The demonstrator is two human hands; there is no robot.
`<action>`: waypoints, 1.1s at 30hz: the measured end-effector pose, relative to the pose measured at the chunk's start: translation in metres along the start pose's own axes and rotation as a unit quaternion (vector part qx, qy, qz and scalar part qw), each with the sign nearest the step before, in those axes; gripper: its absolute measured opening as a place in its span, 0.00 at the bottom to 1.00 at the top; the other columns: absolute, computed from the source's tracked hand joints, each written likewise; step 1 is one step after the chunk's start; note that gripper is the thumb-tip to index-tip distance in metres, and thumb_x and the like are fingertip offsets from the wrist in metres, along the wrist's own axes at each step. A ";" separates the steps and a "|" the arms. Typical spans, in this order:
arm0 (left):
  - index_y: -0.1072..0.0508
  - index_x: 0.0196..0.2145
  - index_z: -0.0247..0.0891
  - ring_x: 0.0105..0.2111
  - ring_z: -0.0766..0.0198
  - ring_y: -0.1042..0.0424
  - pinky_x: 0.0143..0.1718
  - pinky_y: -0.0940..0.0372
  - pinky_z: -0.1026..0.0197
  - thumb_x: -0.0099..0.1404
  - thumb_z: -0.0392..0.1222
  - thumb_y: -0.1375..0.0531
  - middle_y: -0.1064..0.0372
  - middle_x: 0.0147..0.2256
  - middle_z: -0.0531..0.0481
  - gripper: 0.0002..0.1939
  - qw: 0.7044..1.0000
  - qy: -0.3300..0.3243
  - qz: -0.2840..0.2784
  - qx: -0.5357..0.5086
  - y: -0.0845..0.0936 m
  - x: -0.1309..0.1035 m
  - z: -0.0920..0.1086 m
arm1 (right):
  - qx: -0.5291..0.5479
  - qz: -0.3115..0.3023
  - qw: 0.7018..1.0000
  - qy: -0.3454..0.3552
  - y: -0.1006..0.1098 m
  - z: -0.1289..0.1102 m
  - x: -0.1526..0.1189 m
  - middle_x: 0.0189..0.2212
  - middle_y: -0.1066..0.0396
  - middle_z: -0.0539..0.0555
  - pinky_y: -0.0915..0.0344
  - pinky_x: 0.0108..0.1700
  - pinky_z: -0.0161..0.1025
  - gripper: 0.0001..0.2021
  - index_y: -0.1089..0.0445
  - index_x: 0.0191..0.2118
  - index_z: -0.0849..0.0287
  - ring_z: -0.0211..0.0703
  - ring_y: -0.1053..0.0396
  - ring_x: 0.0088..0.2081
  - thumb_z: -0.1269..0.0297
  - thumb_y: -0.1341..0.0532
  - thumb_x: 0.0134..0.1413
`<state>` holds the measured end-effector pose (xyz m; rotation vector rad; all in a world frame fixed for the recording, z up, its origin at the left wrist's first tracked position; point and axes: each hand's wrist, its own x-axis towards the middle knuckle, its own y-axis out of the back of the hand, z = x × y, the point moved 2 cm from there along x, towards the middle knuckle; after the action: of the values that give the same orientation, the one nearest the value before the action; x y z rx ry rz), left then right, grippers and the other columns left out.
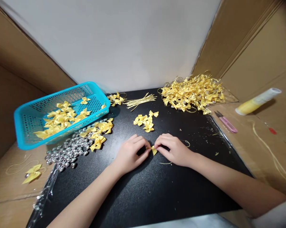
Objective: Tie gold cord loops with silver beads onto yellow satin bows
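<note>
Between my two hands is a small yellow ribbon bow [153, 151], just above the black tabletop. My left hand [133, 152] is closed, thumb and fingertips pinching the bow's left side. From the other side, my right hand [172, 149] pinches it with closed fingertips. A thin gold cord sticks out past the right hand, its loop [187, 143] beyond the knuckles; whether it joins the bow is hidden. Just beyond the hands lies a small cluster of yellow bows [146, 121].
A blue basket [20, 126] of bows stands at left, beside silver beads [70, 150] and loose bows [97, 142]. Gold cords [140, 101] lie at the back. At right are a heap of corded bows [192, 93], pink-handled snips [226, 122] and a yellow-white tube [258, 101].
</note>
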<state>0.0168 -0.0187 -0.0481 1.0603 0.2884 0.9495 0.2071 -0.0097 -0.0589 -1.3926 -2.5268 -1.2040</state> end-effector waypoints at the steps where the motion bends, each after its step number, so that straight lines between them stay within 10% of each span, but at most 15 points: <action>1: 0.29 0.34 0.39 0.32 0.62 0.34 0.34 0.38 0.60 0.66 0.38 0.45 0.28 0.32 0.49 0.05 1.000 -0.011 -0.004 0.029 -0.001 0.000 -0.001 | -0.002 -0.004 1.000 -0.001 0.000 0.000 0.000 0.31 0.27 0.54 0.36 0.41 0.42 0.07 0.33 0.32 0.58 0.43 0.31 0.35 0.75 0.44 0.59; 33: 0.36 0.30 0.38 0.33 0.60 0.39 0.33 0.42 0.58 0.66 0.36 0.46 0.35 0.31 0.49 0.06 0.991 -0.045 -0.084 0.098 -0.014 0.002 0.004 | -0.106 -0.056 0.993 -0.003 -0.002 -0.004 0.000 0.31 0.28 0.51 0.49 0.43 0.41 0.04 0.33 0.32 0.58 0.42 0.36 0.37 0.71 0.41 0.58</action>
<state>0.0270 -0.0217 -0.0573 1.2351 0.3966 0.7297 0.2044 -0.0135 -0.0572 -1.3070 -2.5754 -1.5288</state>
